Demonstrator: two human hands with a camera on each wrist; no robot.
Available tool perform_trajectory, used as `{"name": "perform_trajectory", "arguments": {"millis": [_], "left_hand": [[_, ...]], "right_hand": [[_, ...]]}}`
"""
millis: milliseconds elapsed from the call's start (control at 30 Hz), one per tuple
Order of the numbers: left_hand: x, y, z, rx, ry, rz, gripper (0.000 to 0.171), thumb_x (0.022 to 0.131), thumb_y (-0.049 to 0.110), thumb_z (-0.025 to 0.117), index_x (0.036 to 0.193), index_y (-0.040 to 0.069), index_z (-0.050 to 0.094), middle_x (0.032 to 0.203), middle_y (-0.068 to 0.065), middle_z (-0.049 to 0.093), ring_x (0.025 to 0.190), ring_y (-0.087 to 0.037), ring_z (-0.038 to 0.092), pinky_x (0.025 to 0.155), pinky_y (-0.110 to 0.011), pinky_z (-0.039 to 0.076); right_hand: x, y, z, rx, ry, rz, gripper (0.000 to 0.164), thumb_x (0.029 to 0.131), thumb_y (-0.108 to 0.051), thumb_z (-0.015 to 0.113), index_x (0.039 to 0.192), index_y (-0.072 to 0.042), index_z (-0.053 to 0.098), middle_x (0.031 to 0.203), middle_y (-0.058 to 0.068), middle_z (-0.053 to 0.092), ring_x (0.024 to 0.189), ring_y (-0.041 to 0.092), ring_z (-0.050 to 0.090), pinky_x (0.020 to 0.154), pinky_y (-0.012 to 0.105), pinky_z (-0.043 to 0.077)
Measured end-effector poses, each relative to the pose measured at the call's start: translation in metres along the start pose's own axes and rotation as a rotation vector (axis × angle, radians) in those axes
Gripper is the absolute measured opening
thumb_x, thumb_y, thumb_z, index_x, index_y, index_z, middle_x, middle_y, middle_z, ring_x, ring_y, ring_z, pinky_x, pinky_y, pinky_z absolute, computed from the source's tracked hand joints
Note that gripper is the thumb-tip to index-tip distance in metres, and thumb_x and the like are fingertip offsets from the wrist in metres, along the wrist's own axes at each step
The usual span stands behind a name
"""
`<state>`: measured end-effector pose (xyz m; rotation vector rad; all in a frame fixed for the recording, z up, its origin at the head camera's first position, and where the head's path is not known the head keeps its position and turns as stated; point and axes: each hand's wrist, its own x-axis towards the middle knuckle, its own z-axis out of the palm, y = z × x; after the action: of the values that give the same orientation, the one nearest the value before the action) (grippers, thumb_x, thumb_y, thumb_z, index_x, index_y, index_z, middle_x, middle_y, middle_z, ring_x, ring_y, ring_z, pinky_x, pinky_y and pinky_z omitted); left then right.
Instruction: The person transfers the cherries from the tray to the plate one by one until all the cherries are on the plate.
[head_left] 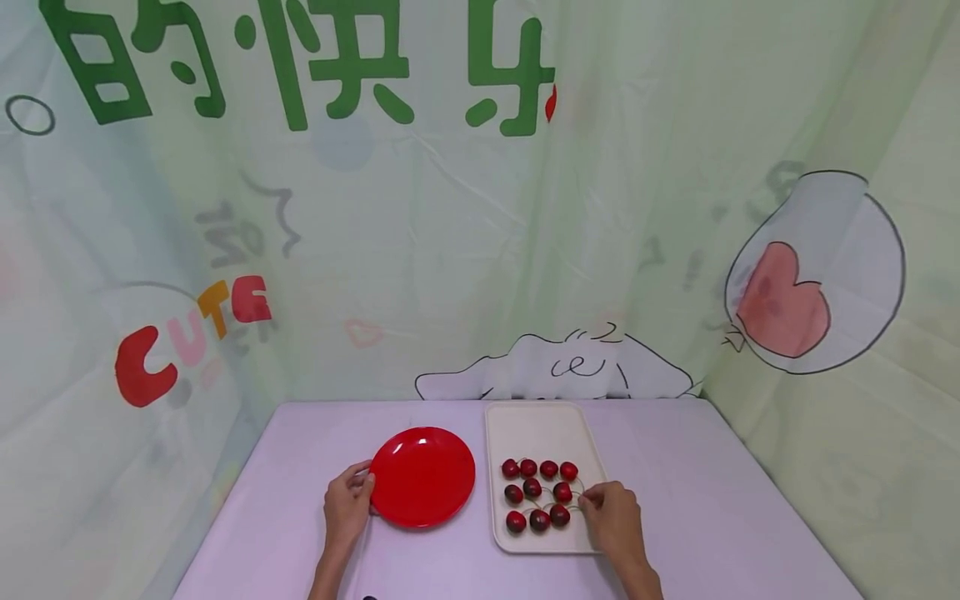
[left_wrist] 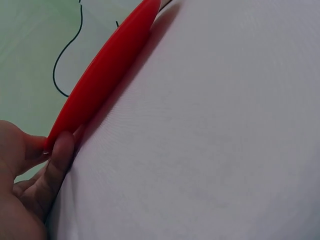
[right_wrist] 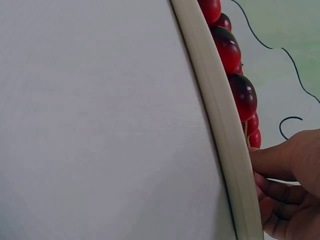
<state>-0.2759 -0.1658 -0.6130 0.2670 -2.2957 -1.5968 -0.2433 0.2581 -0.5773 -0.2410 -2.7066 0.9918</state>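
A red plate (head_left: 423,478) lies on the table, its left rim pinched by my left hand (head_left: 345,505). In the left wrist view the thumb and fingers meet at the edge of the plate (left_wrist: 102,75). Several dark red cherries (head_left: 539,521) with thin stems sit in loose rows on a cream tray (head_left: 532,429). Over that tray's right side, my right hand (head_left: 617,521) has its thumb and forefinger together on a cherry stem. The right wrist view shows a green stem (right_wrist: 246,134) running to the fingertips; part of the grip is hidden behind the tray edge.
A pale lilac cloth covers the table (head_left: 697,500). Printed hanging curtains (head_left: 420,250) enclose its back and sides. A small dark object (head_left: 370,597) shows at the bottom edge of the head view.
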Motion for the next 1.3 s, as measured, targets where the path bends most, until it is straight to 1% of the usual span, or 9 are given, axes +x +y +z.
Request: {"name": "perform_trajectory", "arguments": {"millis": [200,300,500,667,767,933,1100,1200,1300], "left_hand": [[0.001,-0.004,0.003,-0.010,-0.005,-0.012,0.030,0.107,0.005,0.066,0.136,-0.001,0.072,0.116,-0.028,0.077,0.059,-0.008,0.065,0.053,-0.019,0.057],[0.002,-0.006,0.001,-0.010,-0.010,-0.027,0.031,0.108,0.007,0.065,0.138,0.000,0.072,0.119,-0.029,0.077,0.061,-0.010,0.067,0.054,-0.019,0.057],[0.002,-0.011,0.000,-0.008,0.001,-0.016,0.032,0.109,0.009,0.065,0.139,0.001,0.071,0.122,-0.029,0.076,0.069,-0.009,0.070,0.055,-0.020,0.058],[0.000,-0.010,0.000,-0.009,0.019,0.006,0.032,0.109,0.009,0.065,0.138,0.001,0.071,0.122,-0.029,0.076,0.067,-0.007,0.069,0.055,-0.019,0.058],[-0.001,-0.008,0.000,-0.026,0.003,0.004,0.032,0.109,0.010,0.064,0.140,0.001,0.070,0.123,-0.029,0.075,0.064,-0.008,0.067,0.056,-0.018,0.057],[0.003,-0.006,0.000,-0.042,-0.027,0.001,0.034,0.110,0.011,0.064,0.142,0.002,0.069,0.126,-0.028,0.074,0.066,-0.008,0.067,0.058,-0.017,0.058],[0.006,-0.005,-0.001,-0.033,-0.003,0.019,0.032,0.109,0.010,0.065,0.139,0.001,0.071,0.121,-0.026,0.075,0.068,-0.008,0.067,0.057,-0.019,0.058],[0.005,-0.005,-0.001,-0.027,0.004,0.006,0.031,0.109,0.010,0.065,0.139,0.001,0.071,0.120,-0.026,0.075,0.068,-0.010,0.067,0.056,-0.019,0.058],[0.001,-0.005,0.000,-0.019,-0.010,-0.010,0.033,0.109,0.009,0.065,0.140,0.000,0.070,0.122,-0.027,0.075,0.069,-0.010,0.067,0.056,-0.019,0.058]], "right_hand": [[-0.001,-0.001,0.001,-0.011,0.020,0.012,0.004,0.091,0.000,0.083,0.090,0.004,0.083,0.072,0.003,0.073,0.069,0.015,0.063,0.061,0.026,0.047],[0.000,0.000,0.002,-0.003,0.014,0.015,0.004,0.092,0.000,0.082,0.091,0.004,0.083,0.072,0.003,0.073,0.069,0.015,0.062,0.061,0.026,0.046],[0.002,-0.001,0.003,0.016,-0.004,0.029,0.006,0.092,-0.003,0.081,0.092,0.003,0.084,0.074,0.003,0.075,0.069,0.015,0.064,0.063,0.028,0.047],[0.003,0.000,0.005,0.035,-0.004,0.023,0.005,0.093,-0.004,0.081,0.092,0.000,0.084,0.075,0.001,0.076,0.070,0.013,0.066,0.065,0.029,0.048],[0.003,-0.001,0.003,0.041,0.006,0.020,0.004,0.092,-0.003,0.081,0.091,0.000,0.084,0.075,0.002,0.077,0.071,0.013,0.066,0.065,0.029,0.048],[0.004,-0.003,0.004,0.053,0.050,-0.007,0.004,0.091,0.001,0.080,0.094,0.002,0.083,0.078,0.006,0.078,0.071,0.014,0.065,0.063,0.025,0.048],[0.007,0.000,0.010,0.066,0.082,-0.023,0.005,0.093,0.001,0.078,0.095,0.001,0.083,0.080,0.007,0.079,0.070,0.012,0.065,0.063,0.024,0.048],[0.005,0.002,0.011,0.072,0.088,-0.019,0.005,0.094,0.000,0.078,0.096,0.001,0.083,0.082,0.007,0.079,0.070,0.012,0.066,0.063,0.024,0.048],[0.001,0.003,0.010,0.070,0.078,0.015,0.006,0.094,0.001,0.077,0.095,0.001,0.082,0.081,0.007,0.079,0.070,0.012,0.065,0.063,0.024,0.047]]}}
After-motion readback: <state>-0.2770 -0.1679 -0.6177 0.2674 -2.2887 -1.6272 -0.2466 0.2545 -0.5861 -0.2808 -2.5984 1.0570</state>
